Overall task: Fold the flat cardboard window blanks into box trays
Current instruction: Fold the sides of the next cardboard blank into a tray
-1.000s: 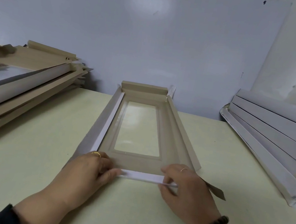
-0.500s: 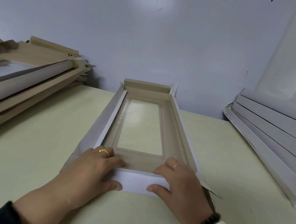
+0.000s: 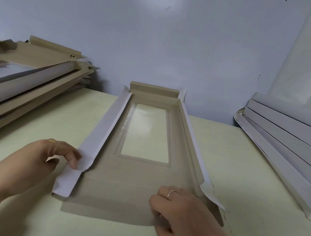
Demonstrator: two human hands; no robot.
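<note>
While the window blank [image 3: 137, 178] lies lengthwise on the pale bench [image 3: 240, 191], its far end flap and right side wall are raised and its near flap is laid flat. The white left side flap [image 3: 94, 141] is touched by the curled fingers [image 3: 73, 158] of the left hand [image 3: 43, 159]; the near right corner is pinched by the right hand [image 3: 186, 219]
</note>
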